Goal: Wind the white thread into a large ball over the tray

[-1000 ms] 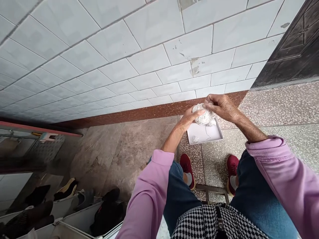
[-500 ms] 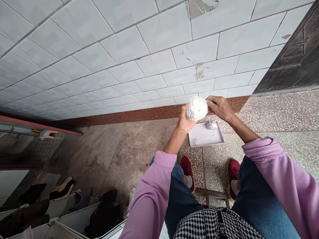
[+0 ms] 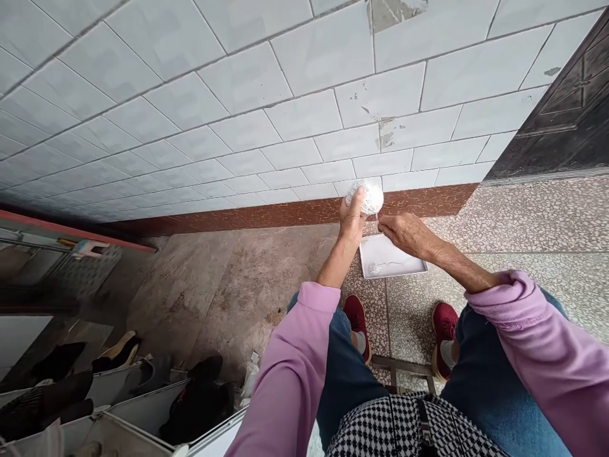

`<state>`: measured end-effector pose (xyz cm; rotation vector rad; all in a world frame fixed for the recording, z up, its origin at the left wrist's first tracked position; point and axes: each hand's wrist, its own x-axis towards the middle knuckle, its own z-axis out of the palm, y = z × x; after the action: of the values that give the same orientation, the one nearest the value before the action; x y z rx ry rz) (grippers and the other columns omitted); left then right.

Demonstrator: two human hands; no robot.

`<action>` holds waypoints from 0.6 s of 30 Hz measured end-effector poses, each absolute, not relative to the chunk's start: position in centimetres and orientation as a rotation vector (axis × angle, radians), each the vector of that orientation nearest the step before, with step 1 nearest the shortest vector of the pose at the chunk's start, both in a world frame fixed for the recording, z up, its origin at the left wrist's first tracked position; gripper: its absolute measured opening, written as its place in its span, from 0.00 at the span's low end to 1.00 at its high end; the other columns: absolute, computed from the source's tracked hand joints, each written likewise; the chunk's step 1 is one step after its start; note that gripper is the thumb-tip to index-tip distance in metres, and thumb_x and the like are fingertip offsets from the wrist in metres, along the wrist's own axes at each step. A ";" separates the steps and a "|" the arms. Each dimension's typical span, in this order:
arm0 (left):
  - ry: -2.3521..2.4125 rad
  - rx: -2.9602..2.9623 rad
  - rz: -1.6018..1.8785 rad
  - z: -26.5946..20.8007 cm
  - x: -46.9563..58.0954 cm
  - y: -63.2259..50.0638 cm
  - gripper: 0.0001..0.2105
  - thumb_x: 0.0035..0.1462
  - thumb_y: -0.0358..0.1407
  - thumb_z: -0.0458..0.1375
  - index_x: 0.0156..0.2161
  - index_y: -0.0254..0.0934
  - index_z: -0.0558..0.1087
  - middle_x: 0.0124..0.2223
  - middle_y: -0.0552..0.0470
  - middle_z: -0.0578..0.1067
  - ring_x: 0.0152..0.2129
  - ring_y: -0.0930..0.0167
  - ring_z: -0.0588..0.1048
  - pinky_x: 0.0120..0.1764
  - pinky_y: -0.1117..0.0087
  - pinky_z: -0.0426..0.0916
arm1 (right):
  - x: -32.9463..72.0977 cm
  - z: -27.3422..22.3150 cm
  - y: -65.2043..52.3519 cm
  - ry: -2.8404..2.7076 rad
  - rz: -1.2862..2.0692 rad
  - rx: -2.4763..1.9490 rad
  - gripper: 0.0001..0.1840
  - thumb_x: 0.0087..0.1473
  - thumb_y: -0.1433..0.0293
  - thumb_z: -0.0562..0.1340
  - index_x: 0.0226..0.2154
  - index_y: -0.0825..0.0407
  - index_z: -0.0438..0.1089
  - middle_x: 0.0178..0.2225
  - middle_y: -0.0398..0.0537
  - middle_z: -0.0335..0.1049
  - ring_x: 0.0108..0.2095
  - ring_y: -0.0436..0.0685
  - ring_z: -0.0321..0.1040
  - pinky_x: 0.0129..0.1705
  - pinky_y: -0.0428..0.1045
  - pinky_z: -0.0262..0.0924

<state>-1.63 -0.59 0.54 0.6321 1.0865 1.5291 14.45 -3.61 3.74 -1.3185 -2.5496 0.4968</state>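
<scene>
A white ball of yarn (image 3: 372, 198) is gripped in my left hand (image 3: 353, 217), thumb lying over its near side, in front of the wall's foot. Just below and right of the ball, my right hand (image 3: 404, 233) has its fingers pinched on a white yarn strand (image 3: 377, 217) running down from the ball. Under my hands a shallow white tray (image 3: 403, 270) rests on the floor. A small white tangle of yarn (image 3: 375, 269) lies in its near left corner, with a thin strand trailing across. My right hand hides the tray's far right part.
A tiled wall (image 3: 247, 133) with a red-brown skirting (image 3: 266, 219) rises close ahead. A dark door (image 3: 561, 127) stands at the right. Boxes with shoes (image 3: 118, 352) and dark items fill the lower left. A wooden stool bar (image 3: 404, 365) shows between my red shoes (image 3: 445, 324).
My left hand has turned the yarn ball and shifted slightly left. My right hand has moved down and left, below the ball, now with a strand pulled taut; it covers the tray's far right.
</scene>
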 end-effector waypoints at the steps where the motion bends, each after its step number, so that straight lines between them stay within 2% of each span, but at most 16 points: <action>1: 1.166 0.680 1.536 0.4 -1.7 -0.5 0.25 0.56 0.49 0.76 0.52 0.40 0.75 0.59 0.40 0.81 0.61 0.54 0.80 0.60 0.54 0.78 | 14.6 4.1 -3.9 -2.553 0.524 -1.283 0.16 0.73 0.71 0.56 0.33 0.51 0.74 0.28 0.52 0.76 0.29 0.57 0.66 0.36 0.53 0.50; 4: 1.351 0.881 1.529 0.2 -2.0 -0.5 0.35 0.45 0.45 0.82 0.54 0.41 0.73 0.57 0.41 0.81 0.57 0.55 0.81 0.61 0.55 0.76 | 15.5 5.1 -4.0 -2.501 0.597 -1.191 0.17 0.72 0.69 0.57 0.31 0.51 0.74 0.28 0.51 0.75 0.28 0.56 0.64 0.37 0.53 0.51; 8: 1.383 1.109 1.422 0.0 -2.5 -0.9 0.37 0.38 0.43 0.84 0.53 0.40 0.74 0.55 0.41 0.81 0.57 0.53 0.80 0.64 0.53 0.73 | 17.6 5.7 -3.1 -2.334 0.597 -1.169 0.16 0.71 0.65 0.59 0.32 0.50 0.75 0.28 0.50 0.75 0.30 0.57 0.66 0.37 0.54 0.51; 14: 1.130 1.220 1.080 0.0 -2.8 -2.1 0.34 0.45 0.53 0.80 0.54 0.39 0.79 0.55 0.43 0.83 0.57 0.53 0.80 0.66 0.48 0.71 | 19.7 4.9 -1.2 -2.103 0.733 -1.150 0.17 0.66 0.59 0.67 0.27 0.47 0.70 0.23 0.44 0.64 0.28 0.56 0.60 0.35 0.55 0.49; 18: 1.037 1.147 0.883 0.4 -2.9 -2.7 0.33 0.46 0.58 0.78 0.52 0.40 0.81 0.51 0.42 0.84 0.51 0.54 0.82 0.58 0.50 0.77 | 19.8 4.5 -0.8 -2.041 0.860 -1.109 0.19 0.65 0.56 0.68 0.27 0.48 0.69 0.22 0.41 0.60 0.28 0.54 0.57 0.35 0.54 0.50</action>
<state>-2.88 -2.69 0.42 1.1472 1.0371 0.8829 19.77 -0.76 4.47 -1.1093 -2.0413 0.8602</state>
